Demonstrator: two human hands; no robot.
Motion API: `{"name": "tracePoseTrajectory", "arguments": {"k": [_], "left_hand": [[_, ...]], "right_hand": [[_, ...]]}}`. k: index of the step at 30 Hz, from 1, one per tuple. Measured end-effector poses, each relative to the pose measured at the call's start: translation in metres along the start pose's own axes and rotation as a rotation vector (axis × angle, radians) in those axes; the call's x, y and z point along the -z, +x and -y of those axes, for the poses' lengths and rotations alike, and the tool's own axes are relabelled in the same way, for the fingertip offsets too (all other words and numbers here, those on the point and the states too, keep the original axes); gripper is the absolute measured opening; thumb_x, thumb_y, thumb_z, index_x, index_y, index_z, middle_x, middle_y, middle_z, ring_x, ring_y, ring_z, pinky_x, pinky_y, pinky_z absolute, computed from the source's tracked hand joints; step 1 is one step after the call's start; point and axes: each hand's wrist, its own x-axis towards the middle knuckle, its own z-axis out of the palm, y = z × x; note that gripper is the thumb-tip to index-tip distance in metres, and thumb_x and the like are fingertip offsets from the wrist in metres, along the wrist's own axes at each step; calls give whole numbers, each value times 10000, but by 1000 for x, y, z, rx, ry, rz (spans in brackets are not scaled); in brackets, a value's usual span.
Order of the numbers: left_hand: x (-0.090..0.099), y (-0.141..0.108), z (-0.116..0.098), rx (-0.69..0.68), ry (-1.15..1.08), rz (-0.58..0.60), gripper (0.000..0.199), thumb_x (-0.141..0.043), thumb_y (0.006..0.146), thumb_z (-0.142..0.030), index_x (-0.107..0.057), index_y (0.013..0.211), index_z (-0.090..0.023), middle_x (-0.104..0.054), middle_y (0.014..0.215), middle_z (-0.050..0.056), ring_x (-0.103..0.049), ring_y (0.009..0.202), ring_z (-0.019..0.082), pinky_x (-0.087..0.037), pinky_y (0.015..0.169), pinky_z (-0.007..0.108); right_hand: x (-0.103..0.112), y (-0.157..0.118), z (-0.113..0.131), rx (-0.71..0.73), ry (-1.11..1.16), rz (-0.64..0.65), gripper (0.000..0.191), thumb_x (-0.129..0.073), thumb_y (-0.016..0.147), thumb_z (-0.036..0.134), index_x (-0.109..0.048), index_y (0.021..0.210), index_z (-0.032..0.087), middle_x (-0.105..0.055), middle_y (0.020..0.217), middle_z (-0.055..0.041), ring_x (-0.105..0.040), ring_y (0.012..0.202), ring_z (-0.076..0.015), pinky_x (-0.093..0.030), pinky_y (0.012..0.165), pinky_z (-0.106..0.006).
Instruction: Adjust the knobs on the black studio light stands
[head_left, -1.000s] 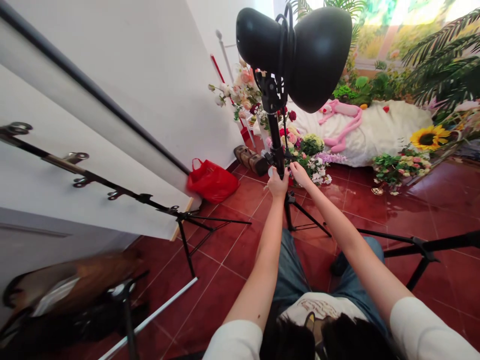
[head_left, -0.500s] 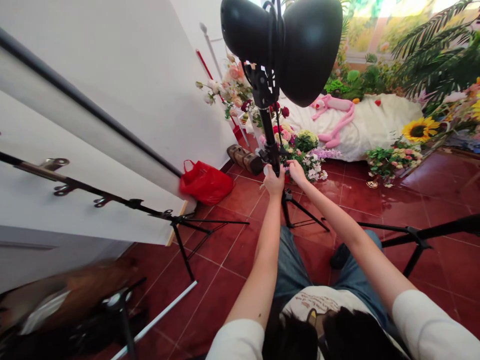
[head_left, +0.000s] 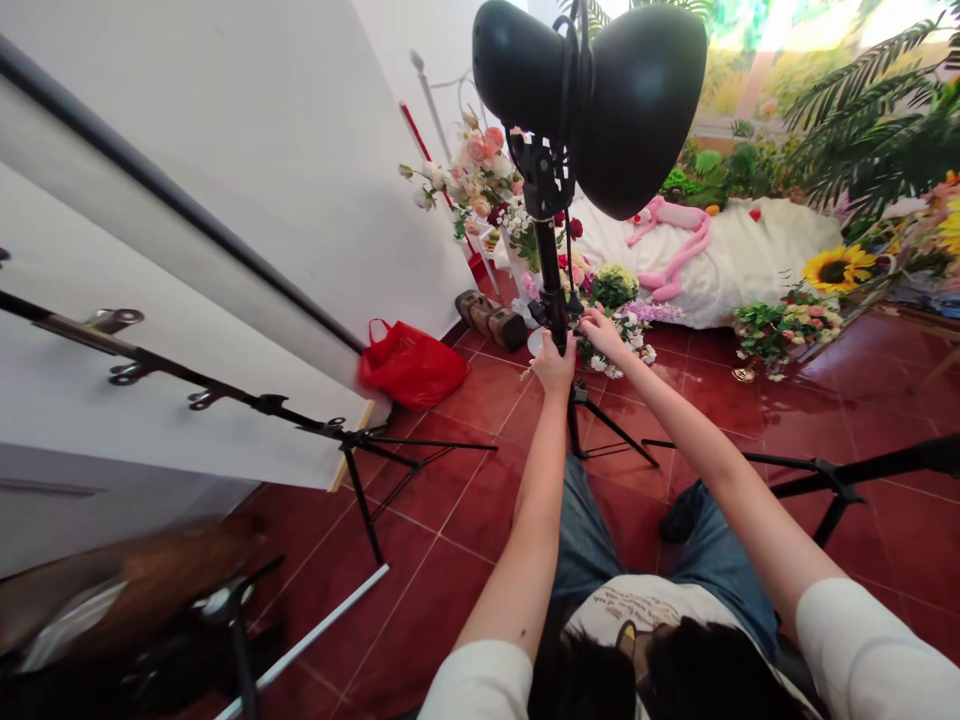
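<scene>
A black studio lamp (head_left: 637, 110) with a rounded head sits on top of a black stand (head_left: 550, 265) in front of me. My left hand (head_left: 555, 365) is wrapped round the stand's pole, low on its upper section. Just right of the pole, my right hand (head_left: 598, 328) is closed with its fingertips at the pole's clamp; what they pinch is too small to make out. A dark cable hangs along the pole. Below my hands the stand's legs (head_left: 615, 430) spread over the red tiles.
On the left are a red bag (head_left: 412, 365), a backdrop stand (head_left: 360, 440) with clips and a white rod (head_left: 322, 625) on the floor. Flowers (head_left: 615, 285) and a white-covered bed (head_left: 750, 260) lie beyond. Another black tripod (head_left: 832, 480) stands at the right.
The lamp head and upper pole have shifted slightly right and down in view. My right hand has risen a little along the pole, while my left hand keeps its grip.
</scene>
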Motion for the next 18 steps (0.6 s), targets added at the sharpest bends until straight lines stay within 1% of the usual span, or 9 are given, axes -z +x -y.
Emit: {"name": "tracePoseTrajectory", "arguments": {"k": [1, 3, 5, 7, 9, 11, 13, 15, 18], "left_hand": [[0, 0, 0, 0, 2, 3, 608, -467, 949, -560, -572, 1301, -76, -747, 1010, 198, -729, 998, 291, -520, 850, 334], [-1, 0, 1, -5, 12, 7, 591, -476, 949, -542, -572, 1300, -76, -747, 998, 195, -727, 992, 293, -515, 846, 340], [-3, 0, 3, -13, 24, 2, 573, -478, 952, -519, -569, 1300, -74, -746, 982, 194, -725, 974, 295, -511, 835, 347], [-7, 0, 6, -26, 28, -11, 553, -471, 959, -499, -571, 1294, -71, -744, 974, 194, -724, 953, 294, -505, 821, 351], [-10, 1, 9, -48, 19, -23, 533, -457, 967, -489, -577, 1280, -75, -744, 983, 192, -722, 943, 290, -500, 818, 351], [-13, 2, 12, -63, 16, -29, 521, -444, 975, -478, -576, 1276, -73, -744, 1004, 197, -722, 944, 288, -498, 824, 352], [-13, 2, 14, -63, 34, -26, 534, -447, 975, -462, -554, 1304, -54, -738, 1035, 218, -722, 965, 294, -500, 836, 356], [-12, 3, 14, -73, 51, -8, 568, -478, 961, -451, -514, 1353, -42, -731, 1065, 232, -720, 995, 299, -502, 848, 355], [-8, 2, 13, -106, 23, 10, 598, -509, 943, -483, -491, 1385, -81, -735, 1087, 209, -721, 1006, 286, -505, 844, 335]], "right_hand": [[2, -3, 0, 69, 33, 13, 271, -527, 791, 230, -668, 1016, 173, -695, 979, -38, -621, 903, -175, -497, 866, -303], [5, -11, 3, 220, 41, 55, 243, -637, 764, 282, -701, 978, 188, -691, 1097, -65, -611, 1059, -212, -474, 969, -345], [4, -20, 9, 313, 10, 85, 254, -761, 711, 337, -722, 924, 204, -688, 1126, -80, -583, 1154, -247, -428, 1054, -384], [-3, -28, 16, 309, -26, 68, 294, -829, 670, 379, -725, 888, 212, -701, 1044, -78, -595, 1121, -266, -423, 1060, -405], [-13, -34, 22, 251, -23, 11, 304, -822, 690, 418, -722, 890, 212, -711, 964, -66, -619, 1043, -266, -457, 1009, -403], [-25, -38, 26, 198, 22, -63, 325, -783, 730, 447, -724, 939, 205, -723, 971, -58, -635, 999, -254, -486, 957, -382], [-34, -40, 31, 173, 85, -134, 353, -753, 752, 453, -725, 994, 198, -730, 1031, -61, -645, 1006, -244, -503, 933, -356], [-37, -39, 38, 178, 139, -176, 358, -741, 760, 450, -728, 1007, 191, -731, 1064, -68, -653, 1029, -241, -510, 932, -340], [-31, -28, 56, 252, 182, -175, 366, -729, 777, 466, -736, 1010, 184, -738, 1053, -62, -667, 1024, -239, -520, 944, -341]]}}
